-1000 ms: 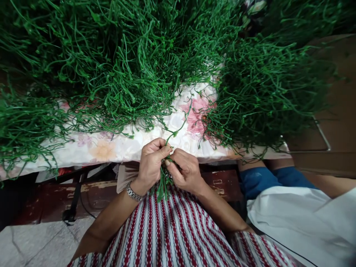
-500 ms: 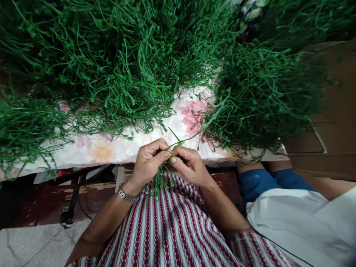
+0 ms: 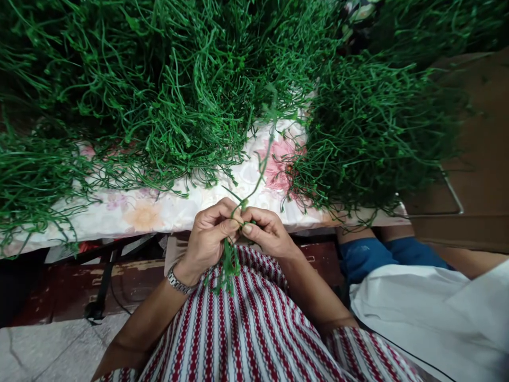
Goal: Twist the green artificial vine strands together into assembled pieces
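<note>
My left hand and my right hand meet fingertip to fingertip at the table's front edge. Both pinch a thin green plant stem, which looks like plastic. Its long upper part rises over the tablecloth, with a short spike leaning left near my fingers. Below my left hand hangs a tuft of green sprigs, in front of the striped shirt. The exact joint between my thumbs and fingers is mostly hidden.
Big heaps of similar green stems cover the flowered tablecloth. Another pile lies at the right, beside a cardboard box. A person in blue shorts sits close on my right. A dark red bench is below.
The stem's long upper part has swung from leaning right to nearly upright. The hanging tuft has shifted slightly. Both hands stay pinched together in almost the same place.
</note>
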`<action>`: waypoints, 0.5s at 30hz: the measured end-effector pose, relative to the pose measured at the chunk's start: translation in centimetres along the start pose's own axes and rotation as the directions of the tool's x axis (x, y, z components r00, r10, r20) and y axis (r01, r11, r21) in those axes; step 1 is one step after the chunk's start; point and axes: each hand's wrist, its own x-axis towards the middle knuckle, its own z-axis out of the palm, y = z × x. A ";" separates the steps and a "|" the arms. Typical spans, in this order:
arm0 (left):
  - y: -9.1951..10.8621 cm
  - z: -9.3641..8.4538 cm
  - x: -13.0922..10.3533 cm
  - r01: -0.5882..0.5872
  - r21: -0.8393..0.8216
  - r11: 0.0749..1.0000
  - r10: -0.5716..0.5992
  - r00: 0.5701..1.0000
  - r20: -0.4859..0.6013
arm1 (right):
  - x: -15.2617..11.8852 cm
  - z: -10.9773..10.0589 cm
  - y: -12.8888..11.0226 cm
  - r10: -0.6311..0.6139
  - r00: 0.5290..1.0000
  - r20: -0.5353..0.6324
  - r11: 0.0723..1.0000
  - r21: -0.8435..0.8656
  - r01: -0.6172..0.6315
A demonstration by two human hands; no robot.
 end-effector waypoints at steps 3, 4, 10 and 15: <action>0.1 0.4 -0.2 -0.012 -0.041 0.999 0.009 0.997 -0.076 | 0.2 0.1 0.1 0.004 1.000 0.006 0.998 0.066 -0.005; 0.2 0.5 -0.2 -0.012 -0.043 0.999 0.008 0.997 -0.082 | 0.2 0.1 0.2 0.007 1.000 0.002 0.998 0.068 -0.007; 0.7 0.2 -0.1 0.043 -0.085 0.995 -0.043 0.999 -0.006 | 0.1 0.0 0.9 -0.072 0.997 0.025 0.996 -0.056 0.074; 0.8 -0.1 -0.1 0.070 -0.094 0.993 -0.069 0.998 0.011 | 0.1 -0.3 0.9 -0.177 0.981 0.080 0.957 -0.217 0.190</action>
